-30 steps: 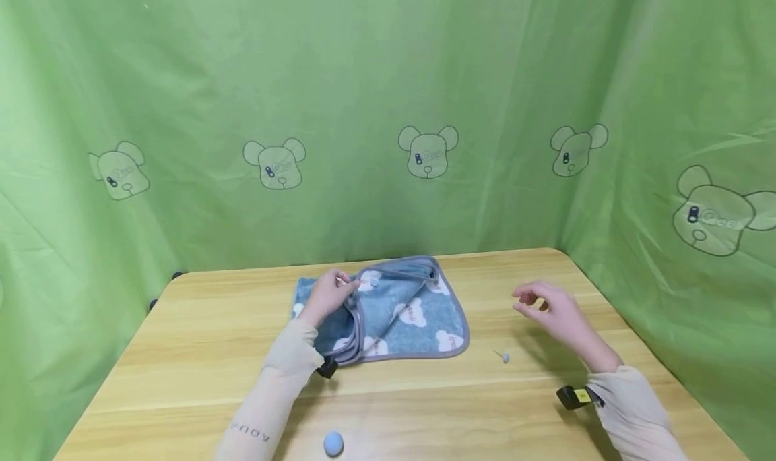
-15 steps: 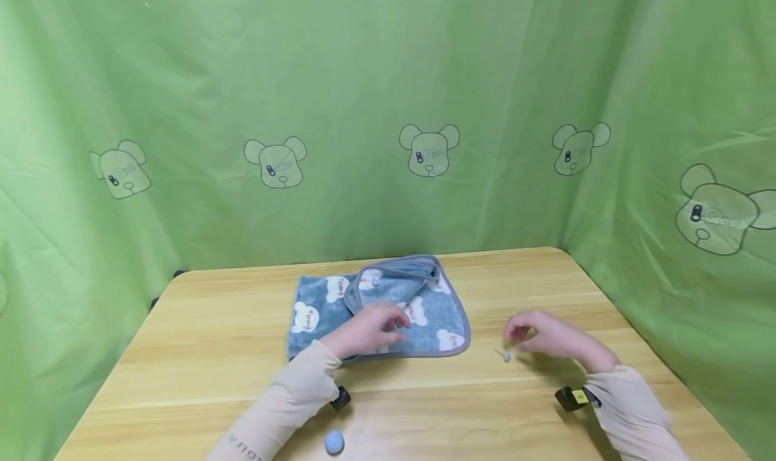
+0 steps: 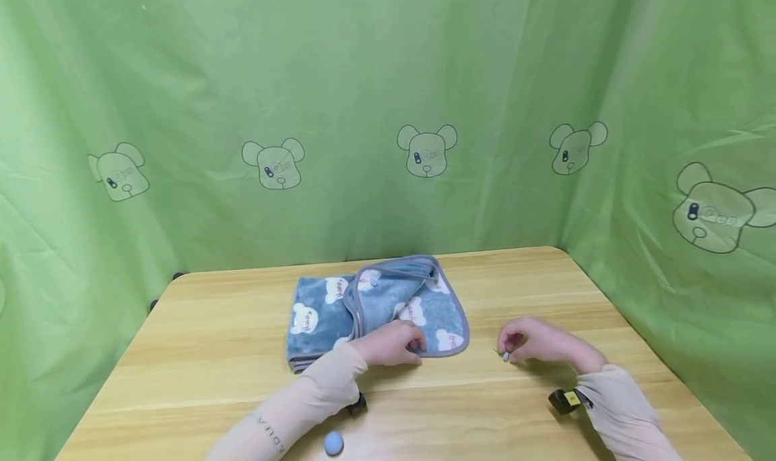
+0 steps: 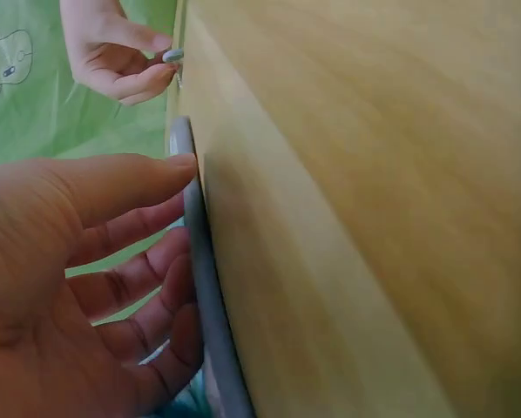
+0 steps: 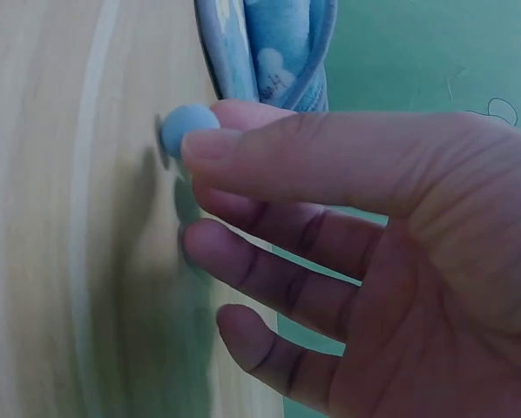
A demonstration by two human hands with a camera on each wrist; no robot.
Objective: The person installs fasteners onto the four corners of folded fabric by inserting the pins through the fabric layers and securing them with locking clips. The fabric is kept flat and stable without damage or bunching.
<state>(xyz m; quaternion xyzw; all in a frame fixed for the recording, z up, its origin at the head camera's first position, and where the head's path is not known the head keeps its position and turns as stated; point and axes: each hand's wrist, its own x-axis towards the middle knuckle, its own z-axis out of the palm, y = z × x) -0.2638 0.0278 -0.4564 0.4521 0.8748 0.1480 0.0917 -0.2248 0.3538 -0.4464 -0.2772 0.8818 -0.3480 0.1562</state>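
Your left hand (image 3: 391,345) lies low in front of you, palm down, fingers (image 4: 121,187) straight and close together, the forearm reaching in from the lower left in a pale sleeve. Your right hand (image 3: 533,343) sits to the right of it, well apart, wrist bent inward. Its thumb and forefinger (image 5: 330,161) are brought together at the tips in a pinch, while the other fingers curl loosely beneath them. A dark band shows at each wrist.

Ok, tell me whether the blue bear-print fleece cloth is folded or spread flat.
Folded. The blue bear-print fleece cloth lies in stacked layers on the wooden table, one grey-bound flap turned over on top.
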